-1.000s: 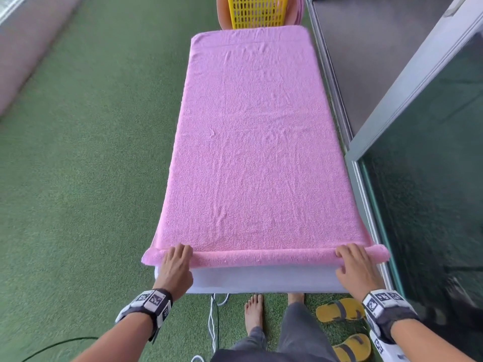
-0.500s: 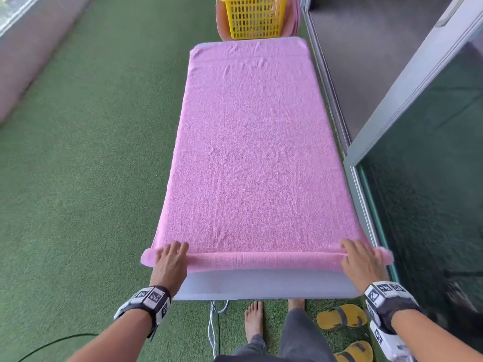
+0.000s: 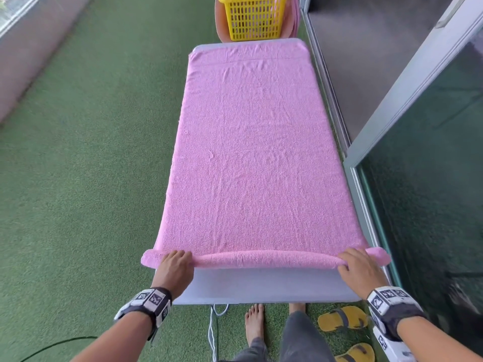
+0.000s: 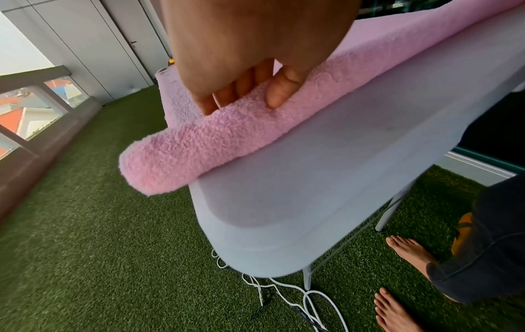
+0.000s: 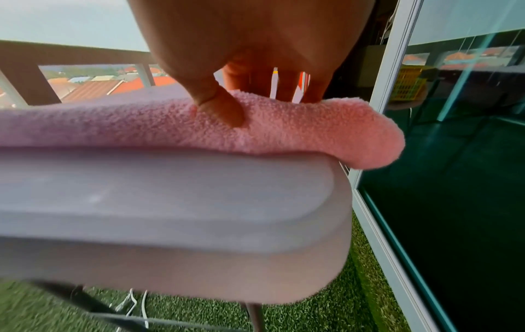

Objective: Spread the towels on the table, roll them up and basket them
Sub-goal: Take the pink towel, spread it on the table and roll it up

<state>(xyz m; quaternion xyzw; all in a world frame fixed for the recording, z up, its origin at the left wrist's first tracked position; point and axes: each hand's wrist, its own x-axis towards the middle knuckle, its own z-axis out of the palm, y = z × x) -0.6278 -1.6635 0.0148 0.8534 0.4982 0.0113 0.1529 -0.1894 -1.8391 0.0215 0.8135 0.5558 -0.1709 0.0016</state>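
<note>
A pink towel (image 3: pixel 256 152) lies flat along the white table (image 3: pixel 261 286). Its near end is wound into a thin roll (image 3: pixel 264 259) that overhangs both table sides. My left hand (image 3: pixel 175 265) grips the roll's left end. In the left wrist view the fingers of that hand (image 4: pixel 244 98) curl over the roll (image 4: pixel 199 143) and the thumb presses its near side. My right hand (image 3: pixel 359 265) grips the right end, and the right wrist view shows that hand (image 5: pixel 255 101) wrapped over the roll (image 5: pixel 312 128) in the same way. A yellow basket (image 3: pixel 253 17) stands beyond the table's far end.
A glass sliding door (image 3: pixel 431 205) and its frame run close along the table's right side. Green turf (image 3: pixel 78 178) spreads to the left, up to a low wall (image 3: pixel 31 53). Yellow sandals (image 3: pixel 342 317), my bare feet (image 3: pixel 254 325) and a white cable (image 3: pixel 213 333) lie under the near edge.
Both hands have rolled the towel's near end away from me. The roll is slightly thicker, and a wider strip of bare table shows in front of it.
</note>
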